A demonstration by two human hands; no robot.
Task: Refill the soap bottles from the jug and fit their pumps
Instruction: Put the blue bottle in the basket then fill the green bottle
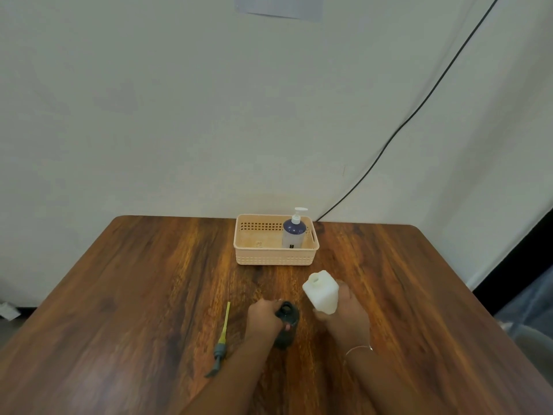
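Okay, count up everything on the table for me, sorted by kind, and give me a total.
Soap bottles: 2, dark bottle open in left hand, pump bottle in the basket
White jug: 1, in right hand
Loose pump: 1
Basket: 1
Total: 5

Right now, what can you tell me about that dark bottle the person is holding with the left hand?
The dark bottle looks like dark grey plastic, small and rounded. Its neck is open, with no pump fitted. It stands on the wooden table, roughly upright. The left hand grips its side, with one fingertip showing in front. Its pump, with a yellow tube, lies apart on the table to the left. The white jug, in the right hand, is close beside it, not touching.
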